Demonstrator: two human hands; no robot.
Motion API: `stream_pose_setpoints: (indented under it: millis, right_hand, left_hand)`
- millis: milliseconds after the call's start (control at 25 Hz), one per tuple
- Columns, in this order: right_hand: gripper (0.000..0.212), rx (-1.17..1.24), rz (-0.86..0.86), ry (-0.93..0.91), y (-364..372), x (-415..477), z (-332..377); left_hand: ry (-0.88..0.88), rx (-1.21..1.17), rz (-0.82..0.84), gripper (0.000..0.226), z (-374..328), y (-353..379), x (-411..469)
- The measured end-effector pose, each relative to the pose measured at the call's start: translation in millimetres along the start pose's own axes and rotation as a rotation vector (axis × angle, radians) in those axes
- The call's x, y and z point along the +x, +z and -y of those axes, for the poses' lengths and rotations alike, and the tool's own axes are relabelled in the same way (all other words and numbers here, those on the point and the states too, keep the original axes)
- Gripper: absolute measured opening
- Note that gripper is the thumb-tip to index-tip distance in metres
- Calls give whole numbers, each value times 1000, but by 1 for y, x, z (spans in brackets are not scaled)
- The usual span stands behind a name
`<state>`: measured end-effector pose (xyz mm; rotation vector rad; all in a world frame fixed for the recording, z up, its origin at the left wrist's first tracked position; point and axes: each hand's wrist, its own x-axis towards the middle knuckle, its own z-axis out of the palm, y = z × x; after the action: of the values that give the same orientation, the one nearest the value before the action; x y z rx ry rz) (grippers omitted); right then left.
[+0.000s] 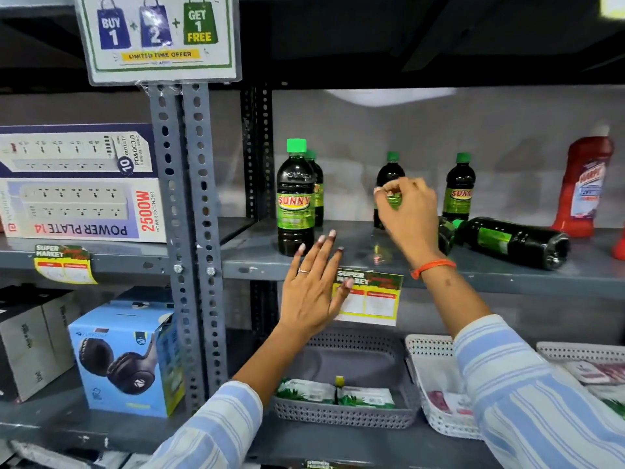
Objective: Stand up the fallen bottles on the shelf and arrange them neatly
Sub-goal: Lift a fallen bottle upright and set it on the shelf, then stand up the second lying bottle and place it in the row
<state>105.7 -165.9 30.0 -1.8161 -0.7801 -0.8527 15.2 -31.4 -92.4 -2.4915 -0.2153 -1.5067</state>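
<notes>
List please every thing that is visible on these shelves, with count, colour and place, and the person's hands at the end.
Standing bottles: four, dark with green caps, middle shelf; one hides behind the front left one.
Fallen bottle: at least one, dark, green label, lying on the same shelf at right; a second may lie behind the wrist, unclear.
Red bottle: one, upright, far right.
Offer sign: one, white, blue and green, top left.
Power strip boxes: two, left shelf, stacked.
Price tags: two, yellow and red, on shelf edges.
Headphone box: one, blue, lower left.
Baskets: one grey, two white, lower shelf, holding packets.
Left hand: open, before the shelf edge.
Right hand: fingers at a standing bottle's label; grip unclear.
</notes>
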Motion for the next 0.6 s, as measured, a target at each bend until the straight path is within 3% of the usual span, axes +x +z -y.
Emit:
stream_pose_setpoints:
  millis: [80, 160, 360, 440, 520, 600]
  right_hand:
    - [44, -250, 114, 115, -19, 14, -32]
    - [52, -313, 253, 305, -33, 26, -58]
    - [31, 244, 535, 755, -45, 43, -85]
    - [34, 245, 573, 782, -41, 47, -90]
    - [44, 217, 499, 684, -35, 50, -86]
    - [76, 108, 358, 512, -24, 48, -77]
  left_hand:
    - [-83, -46, -46, 66, -19, 3, 10]
    - [-142, -24, -82, 55, -34, 6, 19]
    - [-274, 33, -21, 46, -57, -1, 32]
    - [-286, 52, -9, 47, -64, -5, 37]
    - [-313, 56, 30, 49, -72, -9, 48]
    - [-364, 37, 96, 51, -77, -6, 55]
